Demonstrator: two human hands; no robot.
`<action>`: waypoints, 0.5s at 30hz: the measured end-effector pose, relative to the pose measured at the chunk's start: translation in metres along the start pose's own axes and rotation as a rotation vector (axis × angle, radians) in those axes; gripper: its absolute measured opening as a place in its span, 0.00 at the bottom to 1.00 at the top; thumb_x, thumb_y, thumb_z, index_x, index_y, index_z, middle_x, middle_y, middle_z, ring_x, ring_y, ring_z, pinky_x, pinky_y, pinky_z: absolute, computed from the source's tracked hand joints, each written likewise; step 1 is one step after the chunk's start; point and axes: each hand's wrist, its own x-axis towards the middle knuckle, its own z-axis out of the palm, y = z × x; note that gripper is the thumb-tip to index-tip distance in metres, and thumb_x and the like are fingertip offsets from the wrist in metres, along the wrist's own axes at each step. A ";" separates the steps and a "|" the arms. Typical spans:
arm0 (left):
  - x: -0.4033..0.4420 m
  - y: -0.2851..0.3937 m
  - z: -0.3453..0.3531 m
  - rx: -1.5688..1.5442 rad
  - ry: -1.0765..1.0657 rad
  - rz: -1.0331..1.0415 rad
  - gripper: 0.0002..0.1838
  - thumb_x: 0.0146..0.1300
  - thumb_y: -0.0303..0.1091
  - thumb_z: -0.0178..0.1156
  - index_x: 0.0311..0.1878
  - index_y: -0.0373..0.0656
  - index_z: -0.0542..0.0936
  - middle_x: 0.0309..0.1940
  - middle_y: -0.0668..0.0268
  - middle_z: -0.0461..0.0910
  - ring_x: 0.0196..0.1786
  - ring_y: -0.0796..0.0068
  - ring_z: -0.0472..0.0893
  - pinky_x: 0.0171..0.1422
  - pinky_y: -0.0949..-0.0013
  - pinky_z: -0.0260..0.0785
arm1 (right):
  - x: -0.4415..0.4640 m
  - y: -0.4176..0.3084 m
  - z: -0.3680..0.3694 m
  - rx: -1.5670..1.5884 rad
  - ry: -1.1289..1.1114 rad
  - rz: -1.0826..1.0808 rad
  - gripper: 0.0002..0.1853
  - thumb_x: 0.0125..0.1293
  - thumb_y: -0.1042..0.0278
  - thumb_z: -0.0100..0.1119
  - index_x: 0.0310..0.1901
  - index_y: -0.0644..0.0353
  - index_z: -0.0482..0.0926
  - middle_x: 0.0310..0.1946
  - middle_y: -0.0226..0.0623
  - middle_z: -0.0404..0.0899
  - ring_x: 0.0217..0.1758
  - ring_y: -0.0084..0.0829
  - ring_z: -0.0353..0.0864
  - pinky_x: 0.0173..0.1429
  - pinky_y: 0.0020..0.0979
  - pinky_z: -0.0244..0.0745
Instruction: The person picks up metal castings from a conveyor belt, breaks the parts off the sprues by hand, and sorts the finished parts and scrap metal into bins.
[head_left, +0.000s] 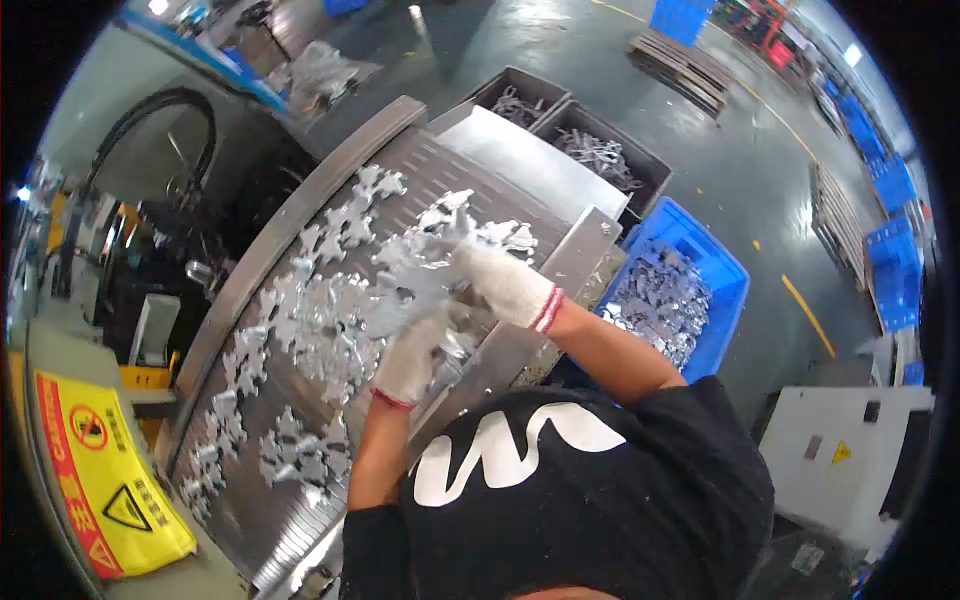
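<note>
Silvery flat metal castings (330, 325) with jagged, branching outlines lie in a loose heap on a slatted metal conveyor (450, 165). My left hand (412, 360), in a white knit glove with a red cuff, is low over the near side of the heap. Its fingers curl inward beside a shiny casting (458, 348); what they grip is hidden. My right hand (505, 287), gloved alike, reaches over the heap from the right. Its fingertips are smeared by motion against the castings, so its grip does not show. More castings (455, 215) lie just beyond it.
A blue bin (735, 290) of metal pieces stands right of the conveyor. Beyond a metal chute (540, 160) are grey crates (655, 185) of thin scrap. A raised rail (290, 220) edges the far side. Machinery with a yellow warning sign (115, 480) is at left.
</note>
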 end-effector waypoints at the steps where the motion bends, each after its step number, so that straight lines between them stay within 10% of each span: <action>1: 0.001 -0.006 0.012 -0.098 -0.008 -0.044 0.19 0.79 0.40 0.61 0.62 0.36 0.85 0.56 0.60 0.87 0.53 0.70 0.87 0.58 0.67 0.79 | -0.001 -0.016 0.004 0.156 0.036 0.143 0.28 0.82 0.55 0.54 0.75 0.64 0.72 0.57 0.40 0.82 0.48 0.26 0.85 0.49 0.30 0.83; 3: 0.007 0.032 0.035 -0.296 0.060 -0.314 0.21 0.75 0.35 0.66 0.66 0.35 0.83 0.57 0.63 0.86 0.57 0.73 0.85 0.62 0.67 0.77 | -0.007 -0.054 0.001 0.308 0.132 0.431 0.33 0.66 0.58 0.76 0.68 0.68 0.78 0.40 0.35 0.88 0.40 0.23 0.85 0.47 0.28 0.82; 5: 0.009 0.046 0.057 -0.230 0.147 -0.338 0.24 0.76 0.37 0.66 0.70 0.36 0.81 0.59 0.64 0.86 0.58 0.75 0.83 0.63 0.67 0.77 | -0.012 -0.032 -0.003 0.121 0.161 0.252 0.38 0.67 0.49 0.74 0.67 0.76 0.78 0.47 0.42 0.88 0.47 0.24 0.85 0.51 0.29 0.81; 8: 0.031 -0.009 0.058 0.114 0.239 -0.191 0.24 0.77 0.48 0.65 0.65 0.40 0.83 0.53 0.62 0.88 0.56 0.70 0.85 0.59 0.61 0.78 | -0.021 -0.013 0.017 -0.300 0.528 -0.004 0.24 0.63 0.56 0.74 0.58 0.59 0.88 0.46 0.47 0.91 0.45 0.45 0.92 0.54 0.39 0.85; 11: 0.055 0.015 0.055 1.063 0.135 -0.148 0.31 0.77 0.64 0.58 0.60 0.44 0.87 0.46 0.53 0.89 0.49 0.60 0.87 0.58 0.53 0.78 | -0.038 0.009 0.016 -0.486 0.835 -0.119 0.17 0.62 0.56 0.76 0.51 0.53 0.90 0.43 0.48 0.89 0.47 0.49 0.91 0.54 0.40 0.85; 15: 0.061 0.016 0.046 -0.498 0.042 -0.374 0.20 0.83 0.46 0.50 0.59 0.43 0.83 0.47 0.59 0.86 0.49 0.63 0.88 0.48 0.57 0.84 | -0.106 0.038 -0.041 -0.304 1.224 0.123 0.18 0.67 0.60 0.74 0.54 0.61 0.88 0.42 0.39 0.90 0.47 0.29 0.90 0.54 0.32 0.84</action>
